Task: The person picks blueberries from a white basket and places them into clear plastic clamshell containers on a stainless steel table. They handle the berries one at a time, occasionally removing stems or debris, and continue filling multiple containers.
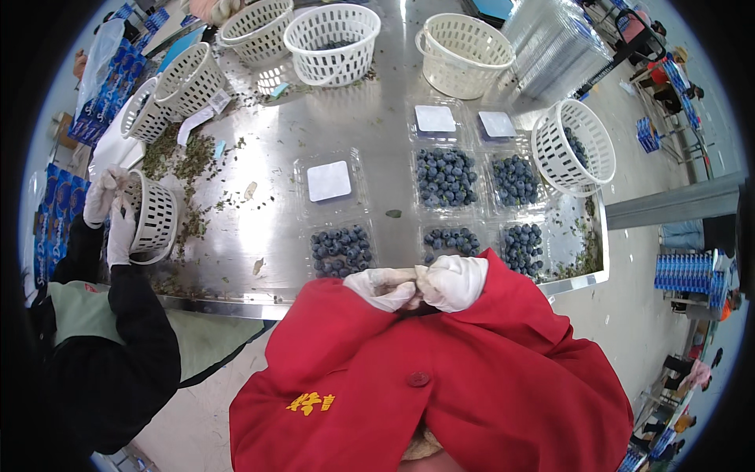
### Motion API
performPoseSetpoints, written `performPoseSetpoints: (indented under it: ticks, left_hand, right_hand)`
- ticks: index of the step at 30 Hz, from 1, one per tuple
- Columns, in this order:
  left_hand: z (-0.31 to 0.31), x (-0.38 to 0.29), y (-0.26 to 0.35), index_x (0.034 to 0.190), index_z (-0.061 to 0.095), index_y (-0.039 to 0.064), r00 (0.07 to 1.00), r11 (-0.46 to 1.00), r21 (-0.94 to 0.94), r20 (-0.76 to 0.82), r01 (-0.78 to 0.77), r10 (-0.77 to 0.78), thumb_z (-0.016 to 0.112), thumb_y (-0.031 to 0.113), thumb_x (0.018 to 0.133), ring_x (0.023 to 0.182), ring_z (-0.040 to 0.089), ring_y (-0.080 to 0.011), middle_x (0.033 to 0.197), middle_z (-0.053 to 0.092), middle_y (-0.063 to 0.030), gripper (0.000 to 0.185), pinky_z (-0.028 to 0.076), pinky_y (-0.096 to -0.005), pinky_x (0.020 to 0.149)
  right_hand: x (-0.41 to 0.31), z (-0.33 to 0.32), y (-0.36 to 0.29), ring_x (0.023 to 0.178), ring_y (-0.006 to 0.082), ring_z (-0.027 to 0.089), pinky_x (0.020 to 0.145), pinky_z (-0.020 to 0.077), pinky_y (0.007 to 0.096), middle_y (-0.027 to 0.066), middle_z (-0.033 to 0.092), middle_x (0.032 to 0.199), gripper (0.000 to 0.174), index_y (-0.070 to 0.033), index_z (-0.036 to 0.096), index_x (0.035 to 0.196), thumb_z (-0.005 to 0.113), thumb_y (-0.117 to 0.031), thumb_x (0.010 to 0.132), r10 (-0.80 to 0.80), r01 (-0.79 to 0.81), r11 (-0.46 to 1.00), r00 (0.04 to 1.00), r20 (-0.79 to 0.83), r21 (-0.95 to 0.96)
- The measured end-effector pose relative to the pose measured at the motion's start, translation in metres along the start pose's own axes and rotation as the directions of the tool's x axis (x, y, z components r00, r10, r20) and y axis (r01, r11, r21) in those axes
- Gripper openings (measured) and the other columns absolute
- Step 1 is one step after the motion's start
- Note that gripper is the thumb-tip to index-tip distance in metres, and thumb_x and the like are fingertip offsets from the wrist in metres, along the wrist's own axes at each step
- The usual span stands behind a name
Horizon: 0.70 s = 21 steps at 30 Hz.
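My left hand (382,289) and my right hand (454,284), both in white gloves, meet at the table edge before my chest. The right fingers are bunched against the tip of an outstretched left finger; whether anything small sits between them is hidden. Just beyond my right hand is an open clear plastic clamshell partly filled with blueberries (451,241). Fuller clamshells hold blueberries (445,177), more blueberries (515,180) and a further lot of blueberries (522,248). Left of my hands, another open clamshell contains blueberries (341,251); a white pad (328,181) lies on its lid.
A slatted white basket (575,147) with blueberries leans at the right. More baskets, including a white one (466,56), line the back near stacked clear clamshells (554,50). Leaf debris (189,156) litters the metal table (265,135). At left, a co-worker's gloved hands (115,206) work over a basket (154,215).
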<state>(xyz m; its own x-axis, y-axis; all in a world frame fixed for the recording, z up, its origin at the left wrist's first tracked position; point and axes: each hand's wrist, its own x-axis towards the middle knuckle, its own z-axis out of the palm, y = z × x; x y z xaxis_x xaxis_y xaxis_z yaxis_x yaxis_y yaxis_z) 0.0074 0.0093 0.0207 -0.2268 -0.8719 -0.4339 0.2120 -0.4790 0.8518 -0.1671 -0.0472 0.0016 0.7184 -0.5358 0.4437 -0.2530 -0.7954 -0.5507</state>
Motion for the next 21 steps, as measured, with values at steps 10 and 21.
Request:
performPoseSetpoints:
  ticks: [10, 21]
  left_hand:
    - [-0.071, -0.009, -0.033, 0.109, 0.052, 0.008, 0.723, 0.71, 0.701, -0.457, -0.065, 0.518, 0.058, -0.001, 0.073, 0.06, 0.047, -0.0068, 0.084, 0.053, -0.0043, 0.038, 0.04, -0.0185, 0.052]
    - [-0.025, 0.002, -0.01, 0.101, 0.055, 0.003, 0.615, 0.474, 0.687, -0.049, -0.551, 0.787, 0.056, -0.001, 0.073, 0.058, 0.049, -0.0151, 0.072, 0.051, -0.0063, 0.028, 0.039, -0.0229, 0.051]
  right_hand:
    - [-0.086, -0.141, -0.027, 0.053, 0.0197, 0.052, 0.046, 0.0391, 0.0321, 0.0071, 0.053, 0.057, 0.02, -0.006, 0.054, 0.071, 0.061, -0.025, 0.072, 0.799, -0.764, 0.433, 0.08, 0.596, -0.478]
    - [0.007, -0.025, 0.03, 0.068, 0.0268, 0.056, 0.053, 0.0439, 0.0371, 0.0115, 0.052, 0.075, 0.03, -0.016, 0.054, 0.1, 0.06, -0.019, 0.071, 0.686, -0.474, 0.671, 0.689, 0.233, -0.57]
